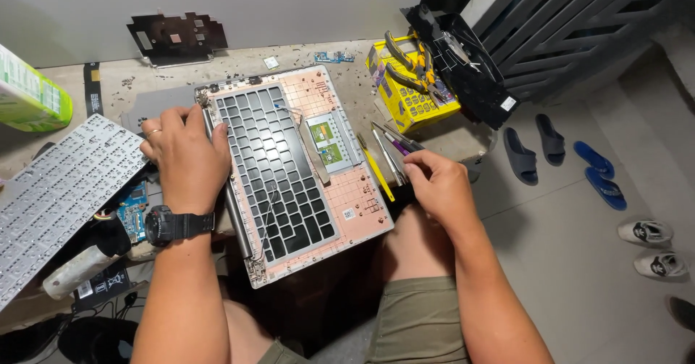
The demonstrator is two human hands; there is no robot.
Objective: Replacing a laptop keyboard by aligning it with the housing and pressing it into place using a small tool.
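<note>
From my remote seat I saw the left hand (184,163) pressed flat on the hinge edge of the opened laptop shell (293,172), its fingers spread over the frame and holding nothing; the shell lay inner side up on the table (347,71), overhanging the near edge above the knees. The right hand (438,183) had its fingers pinched narrow on the handles of the screwdrivers and tweezers (384,150) lying just right of the shell; a detached keyboard (54,187) lay to the left, and a yellow box with pliers (409,82) sat beyond the tools.
</note>
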